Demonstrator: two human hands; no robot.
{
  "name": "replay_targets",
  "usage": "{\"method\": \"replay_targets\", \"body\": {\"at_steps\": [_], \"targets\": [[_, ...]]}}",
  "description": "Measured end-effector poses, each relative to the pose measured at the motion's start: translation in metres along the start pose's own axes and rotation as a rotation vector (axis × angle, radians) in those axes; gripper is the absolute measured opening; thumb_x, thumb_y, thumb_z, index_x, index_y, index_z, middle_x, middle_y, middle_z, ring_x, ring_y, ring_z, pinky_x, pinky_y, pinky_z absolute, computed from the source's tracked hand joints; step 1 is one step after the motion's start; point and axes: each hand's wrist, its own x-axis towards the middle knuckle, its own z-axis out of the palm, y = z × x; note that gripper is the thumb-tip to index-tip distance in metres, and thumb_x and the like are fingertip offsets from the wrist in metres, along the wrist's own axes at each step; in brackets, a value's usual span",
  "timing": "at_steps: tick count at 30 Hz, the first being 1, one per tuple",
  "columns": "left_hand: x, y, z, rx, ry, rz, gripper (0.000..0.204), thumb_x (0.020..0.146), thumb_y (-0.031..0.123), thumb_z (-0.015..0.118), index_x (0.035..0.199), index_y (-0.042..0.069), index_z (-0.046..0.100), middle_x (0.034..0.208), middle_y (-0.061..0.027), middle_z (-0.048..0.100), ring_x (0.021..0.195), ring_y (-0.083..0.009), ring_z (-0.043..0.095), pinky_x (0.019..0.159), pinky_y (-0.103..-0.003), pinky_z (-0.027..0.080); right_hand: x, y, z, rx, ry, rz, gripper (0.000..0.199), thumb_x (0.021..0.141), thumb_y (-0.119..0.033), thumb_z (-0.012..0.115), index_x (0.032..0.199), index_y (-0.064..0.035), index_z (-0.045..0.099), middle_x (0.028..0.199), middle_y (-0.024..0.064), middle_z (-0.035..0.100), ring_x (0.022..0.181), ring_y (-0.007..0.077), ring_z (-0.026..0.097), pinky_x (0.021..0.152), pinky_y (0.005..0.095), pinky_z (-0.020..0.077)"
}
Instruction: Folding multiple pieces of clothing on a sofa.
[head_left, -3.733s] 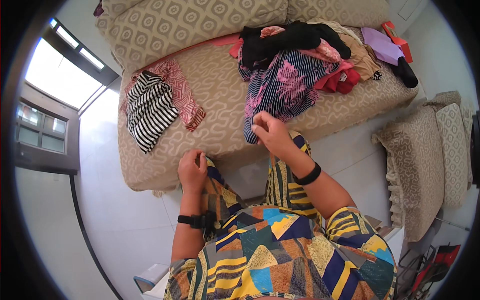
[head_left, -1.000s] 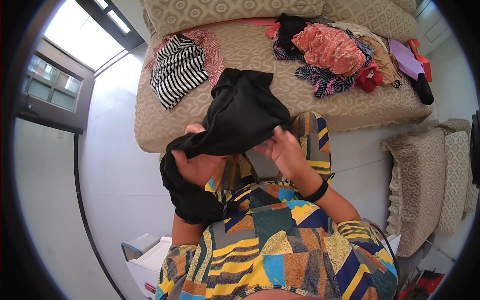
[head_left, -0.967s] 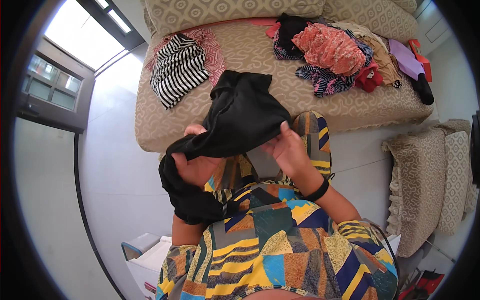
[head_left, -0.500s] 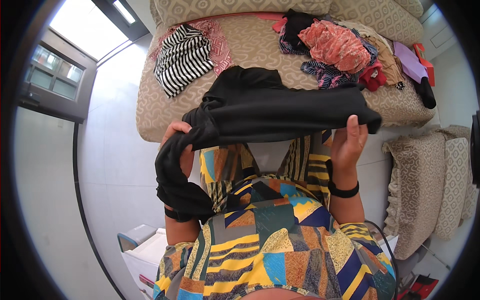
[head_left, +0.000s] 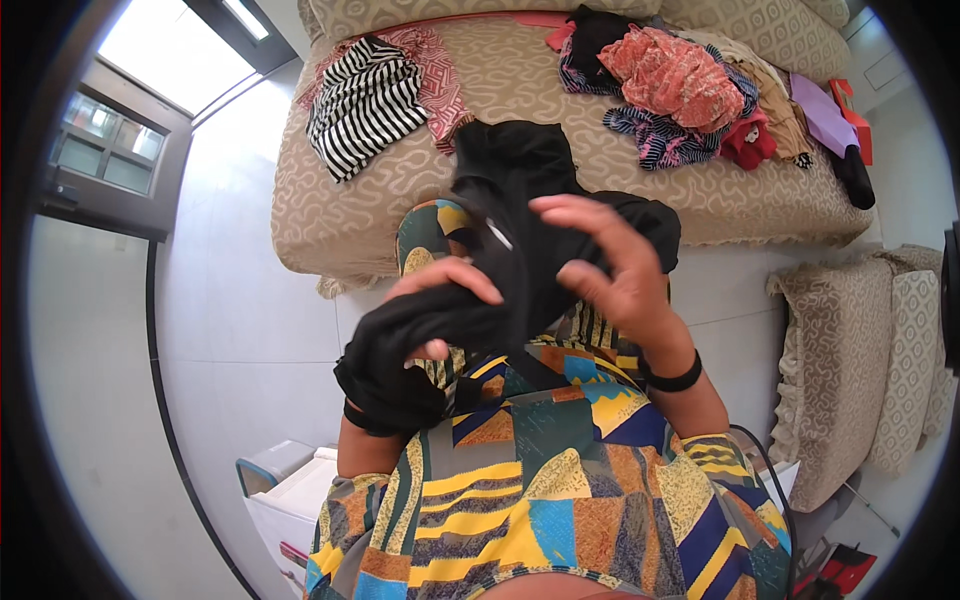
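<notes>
A crumpled black garment (head_left: 535, 245) hangs over my lap, its far end resting against the sofa edge; whether it is a top or trousers I cannot tell. A small white tag (head_left: 499, 234) shows on it. My left hand (head_left: 447, 277) is closed on the near left portion, with fabric draped over the forearm. Above the garment's right side, my right hand (head_left: 625, 270) is slightly blurred, its thumb and fingers apart and nothing visible between them.
A patterned sofa (head_left: 330, 225) stands ahead. On its left lies a black-and-white striped garment (head_left: 367, 110) over a red-and-white cloth (head_left: 440, 90); on its right is a heap of mixed clothes (head_left: 675, 80). A covered seat (head_left: 835, 370) stands at right, a white container (head_left: 300, 500) at lower left.
My right hand has let go of the garment's right end and moved left. That stretched length has dropped and bunched toward the middle. My left hand has shifted right, still gripping.
</notes>
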Motion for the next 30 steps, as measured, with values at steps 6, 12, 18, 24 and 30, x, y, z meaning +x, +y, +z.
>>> {"method": "replay_targets", "body": {"at_steps": [6,12,18,24,30], "targets": [[0.013,0.012,0.035,-0.068,0.241,-0.235,0.104,0.071,0.085,0.054,0.118,-0.007,0.053,0.116,-0.0135,0.059,0.112,-0.0199,0.058,0.098,-0.029,0.042,0.004,-0.015,0.023,0.109,-0.224,-0.001,0.073,0.07,-0.027,0.082,0.132,-0.0033,0.051,0.124,0.0139,0.059,0.116,0.0335,0.055,0.1,0.0403,0.0418],[0.01,0.009,0.022,-0.113,0.099,-0.323,0.097,0.073,0.079,0.059,0.122,-0.005,0.054,0.119,-0.0126,0.059,0.116,-0.0191,0.056,0.101,-0.03,0.041,0.0,-0.002,0.009,-0.022,-0.225,0.0,0.036,0.074,-0.012,0.074,0.107,-0.0012,0.062,0.099,0.0135,0.063,0.093,0.0338,0.059,0.083,0.0379,0.0479],[0.012,-0.002,0.015,-0.009,0.211,-0.477,0.045,0.084,0.013,0.07,0.124,0.0,0.055,0.119,-0.0069,0.061,0.112,-0.0149,0.057,0.1,-0.028,0.043,0.0,0.002,-0.009,0.122,0.004,-0.018,0.015,0.083,-0.003,0.06,0.097,0.0025,0.062,0.093,0.0128,0.063,0.088,0.0292,0.061,0.08,0.0327,0.0473],[0.01,-0.018,0.001,0.065,0.217,-0.264,0.051,0.085,0.007,0.068,0.131,0.0,0.049,0.128,-0.01,0.056,0.122,-0.0194,0.052,0.107,-0.034,0.036,0.008,-0.003,-0.013,0.139,0.245,-0.029,0.015,0.083,0.0,0.056,0.095,0.0035,0.063,0.087,0.0132,0.065,0.082,0.0257,0.064,0.076,0.0303,0.0483],[0.031,0.007,0.043,0.138,0.198,-0.103,0.057,0.081,0.001,0.064,0.134,0.003,0.045,0.127,-0.0079,0.055,0.121,-0.0189,0.05,0.107,-0.032,0.035,0.027,-0.015,0.017,-0.055,0.079,-0.18,0.029,0.066,0.004,0.067,0.094,-0.0008,0.065,0.084,0.0138,0.063,0.077,0.0324,0.063,0.068,0.0362,0.0511]]}}
